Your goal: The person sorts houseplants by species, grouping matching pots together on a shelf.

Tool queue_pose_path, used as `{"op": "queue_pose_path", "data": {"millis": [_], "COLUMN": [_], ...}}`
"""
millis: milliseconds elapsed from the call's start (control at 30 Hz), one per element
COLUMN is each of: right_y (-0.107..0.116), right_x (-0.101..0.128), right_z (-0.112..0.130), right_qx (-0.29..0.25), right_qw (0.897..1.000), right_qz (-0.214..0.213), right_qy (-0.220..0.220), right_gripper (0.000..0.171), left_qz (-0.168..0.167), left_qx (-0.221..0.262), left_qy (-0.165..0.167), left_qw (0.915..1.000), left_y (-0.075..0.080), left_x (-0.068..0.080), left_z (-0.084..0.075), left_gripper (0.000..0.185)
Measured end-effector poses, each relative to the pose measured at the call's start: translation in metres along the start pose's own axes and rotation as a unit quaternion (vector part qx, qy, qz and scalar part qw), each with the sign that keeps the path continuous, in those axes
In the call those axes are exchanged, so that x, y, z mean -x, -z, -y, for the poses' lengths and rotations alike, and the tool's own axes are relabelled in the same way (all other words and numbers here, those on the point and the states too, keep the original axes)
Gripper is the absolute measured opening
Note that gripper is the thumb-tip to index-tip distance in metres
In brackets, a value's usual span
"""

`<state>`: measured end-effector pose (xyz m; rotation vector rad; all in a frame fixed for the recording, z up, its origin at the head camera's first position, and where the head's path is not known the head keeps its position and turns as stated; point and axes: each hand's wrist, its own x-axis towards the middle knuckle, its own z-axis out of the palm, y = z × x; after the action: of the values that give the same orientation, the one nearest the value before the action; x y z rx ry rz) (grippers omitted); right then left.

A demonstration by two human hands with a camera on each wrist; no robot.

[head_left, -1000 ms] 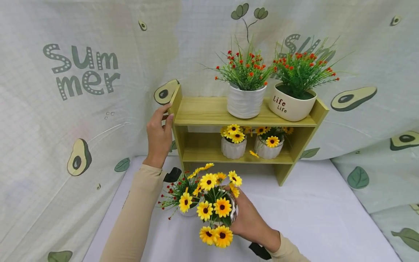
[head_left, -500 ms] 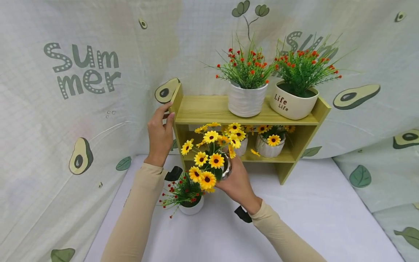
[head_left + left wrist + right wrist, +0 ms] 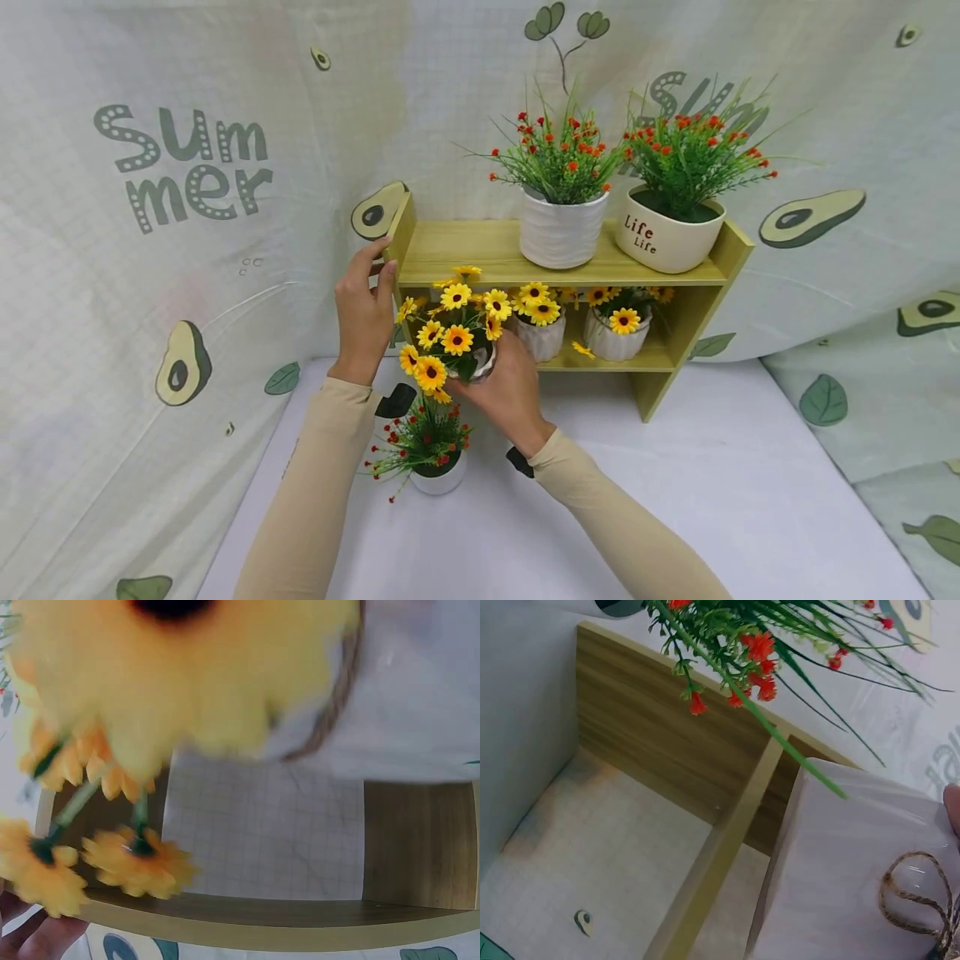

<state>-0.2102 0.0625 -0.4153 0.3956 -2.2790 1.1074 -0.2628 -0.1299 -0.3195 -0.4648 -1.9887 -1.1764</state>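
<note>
The left hand [image 3: 365,310] grips the left side panel of the wooden shelf [image 3: 480,250], fingers curled over its edge. Just right, the right hand [image 3: 504,385] clasps the sunflower pot [image 3: 459,343] at the lower shelf's left opening, above the red-flowered pot [image 3: 435,467] on the tabletop [image 3: 712,500].

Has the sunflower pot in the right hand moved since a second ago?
Yes. The sunflower pot went up and away from the person, from over the table to the wooden shelf's lower-left opening, carried by the right hand.

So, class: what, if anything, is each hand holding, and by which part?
The right hand grips the sunflower pot by its white base. The left hand holds the wooden shelf at its top left corner.
</note>
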Motion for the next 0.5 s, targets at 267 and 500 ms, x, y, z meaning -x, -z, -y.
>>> {"op": "queue_pose_path", "data": {"millis": [267,500], "right_y": [-0.015,-0.023], "right_x": [-0.016,-0.024], "right_z": [-0.001,-0.003], "right_qx": [0.016,0.034], "right_qw": [1.0,0.998], "right_qz": [-0.012,-0.011], "right_qy": [-0.015,-0.043], "right_gripper": [0.078,0.087], "left_qz": [-0.002,0.001], "left_qx": [-0.002,-0.006], "left_qy": [-0.004,-0.014], "left_qw": [1.0,0.9999], "left_y": [0.001,0.002], "left_x": [0.001,0.001], "left_z": [0.0,0.001], "left_gripper": [0.034,0.036]}}
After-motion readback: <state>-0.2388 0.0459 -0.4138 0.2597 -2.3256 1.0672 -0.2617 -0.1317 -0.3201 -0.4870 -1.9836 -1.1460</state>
